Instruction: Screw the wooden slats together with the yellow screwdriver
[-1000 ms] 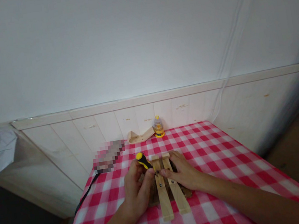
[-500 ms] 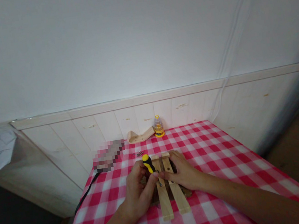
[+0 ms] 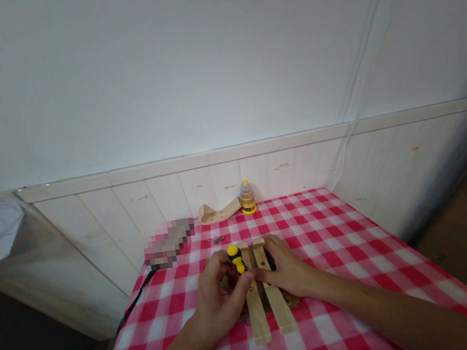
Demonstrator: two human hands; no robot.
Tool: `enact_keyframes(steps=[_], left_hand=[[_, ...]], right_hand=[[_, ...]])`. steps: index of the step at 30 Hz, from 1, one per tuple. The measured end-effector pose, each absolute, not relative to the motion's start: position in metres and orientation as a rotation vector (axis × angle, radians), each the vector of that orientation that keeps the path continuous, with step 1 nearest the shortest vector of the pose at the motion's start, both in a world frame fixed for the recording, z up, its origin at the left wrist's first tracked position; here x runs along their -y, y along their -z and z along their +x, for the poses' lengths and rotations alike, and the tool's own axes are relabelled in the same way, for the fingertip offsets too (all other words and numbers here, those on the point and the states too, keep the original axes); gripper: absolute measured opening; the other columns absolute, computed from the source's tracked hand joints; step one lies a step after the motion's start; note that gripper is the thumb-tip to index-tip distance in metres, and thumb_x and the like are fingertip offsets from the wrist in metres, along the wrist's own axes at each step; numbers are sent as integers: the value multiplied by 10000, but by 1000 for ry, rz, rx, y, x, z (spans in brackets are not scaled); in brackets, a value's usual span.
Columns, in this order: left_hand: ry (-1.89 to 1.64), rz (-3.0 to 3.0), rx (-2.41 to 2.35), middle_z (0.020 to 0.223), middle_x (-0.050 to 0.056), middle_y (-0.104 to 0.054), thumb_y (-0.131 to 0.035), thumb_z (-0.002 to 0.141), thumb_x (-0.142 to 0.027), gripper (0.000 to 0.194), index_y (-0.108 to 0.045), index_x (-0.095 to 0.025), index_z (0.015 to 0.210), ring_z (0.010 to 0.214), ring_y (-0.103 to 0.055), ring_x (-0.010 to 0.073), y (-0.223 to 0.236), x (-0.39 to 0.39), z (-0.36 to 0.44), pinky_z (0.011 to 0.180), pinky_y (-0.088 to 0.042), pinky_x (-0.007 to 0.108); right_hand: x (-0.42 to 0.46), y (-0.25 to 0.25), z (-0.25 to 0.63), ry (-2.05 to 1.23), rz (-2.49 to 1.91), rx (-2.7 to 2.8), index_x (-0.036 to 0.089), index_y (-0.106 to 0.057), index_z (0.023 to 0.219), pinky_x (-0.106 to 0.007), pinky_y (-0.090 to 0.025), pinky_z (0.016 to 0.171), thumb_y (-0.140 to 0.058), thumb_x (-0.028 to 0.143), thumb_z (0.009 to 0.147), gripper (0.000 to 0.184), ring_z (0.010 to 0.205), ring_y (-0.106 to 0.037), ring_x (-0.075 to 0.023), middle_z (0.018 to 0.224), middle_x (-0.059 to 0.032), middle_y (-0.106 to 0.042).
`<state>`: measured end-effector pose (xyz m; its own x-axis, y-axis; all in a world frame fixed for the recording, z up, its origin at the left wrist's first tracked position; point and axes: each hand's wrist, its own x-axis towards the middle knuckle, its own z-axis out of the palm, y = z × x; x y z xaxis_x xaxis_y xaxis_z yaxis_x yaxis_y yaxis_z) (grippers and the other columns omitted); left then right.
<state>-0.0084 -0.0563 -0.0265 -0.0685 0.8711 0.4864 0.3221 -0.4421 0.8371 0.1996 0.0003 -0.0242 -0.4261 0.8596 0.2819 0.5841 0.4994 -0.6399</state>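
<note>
A pale wall (image 3: 201,74) is met by a table spread with red-and-white checked cloth (image 3: 325,231). On it, two wooden strips (image 3: 259,317) (image 3: 282,311) are laid side by side over a brown piece (image 3: 294,301), steadied by the curled fingers of the right hand (image 3: 289,269). Behind, a curved wooden piece (image 3: 219,214) is set beside a yellow-based container (image 3: 247,199). A yellow-and-black screwdriver (image 3: 236,258) is held above the left strip, loosely enclosed by the left hand's (image 3: 217,294) bent fingers.
</note>
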Motion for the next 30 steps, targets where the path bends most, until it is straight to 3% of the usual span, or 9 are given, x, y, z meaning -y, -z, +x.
enact_keyframes(steps=[7, 17, 30], left_hand=[[-1498, 1714, -1152, 864, 44, -726, -784, 926, -468, 296, -635, -224, 1002, 719, -677, 184, 27, 57, -8, 637, -524, 279], [-1522, 1826, -1092, 992, 66, -709, -763, 976, -387, 218, -679, -229, 1102, 856, -687, 203, 33, 57, -13, 760, -565, 310], [-1505, 1781, -1084, 953, 45, -682, -768, 967, -430, 261, -667, -222, 1087, 816, -665, 187, 33, 56, -13, 724, -555, 291]], right_hand=[[0, 19, 198, -655, -1203, 2154, 201, -675, 1076, -469, -508, 952, -853, 477, 890, 378, 1067, -645, -317, 1104, -104, -699], [2, 17, 198, -652, -1202, 2153, 192, -686, 1085, -481, -512, 974, -862, 483, 885, 395, 1089, -644, -329, 1120, -114, -707], [1, 19, 199, -650, -1196, 2135, 207, -683, 1071, -453, -513, 950, -869, 485, 877, 387, 1084, -651, -324, 1106, -98, -704]])
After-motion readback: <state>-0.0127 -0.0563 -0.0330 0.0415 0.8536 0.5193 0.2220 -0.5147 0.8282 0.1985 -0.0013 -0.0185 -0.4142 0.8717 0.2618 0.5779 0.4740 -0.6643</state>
